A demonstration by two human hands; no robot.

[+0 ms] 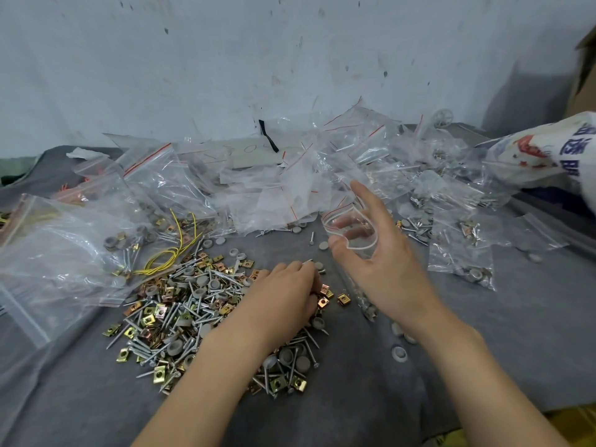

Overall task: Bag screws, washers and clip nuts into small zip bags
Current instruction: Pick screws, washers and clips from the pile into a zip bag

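A loose heap of screws, grey washers and brass clip nuts lies on the grey cloth at centre. My left hand lies palm down on the heap's right edge, fingers curled over parts, with a screw tip showing past the fingertips. My right hand holds a small clear zip bag just above and right of the left hand, thumb and fingers spreading its mouth open. The bag hangs down with some parts at its bottom.
Clear zip bags with red seal lines are piled along the back. Filled bags lie at the right, a large bag at the left. Yellow wire lies by the heap. A printed white sack sits far right, below a cardboard box.
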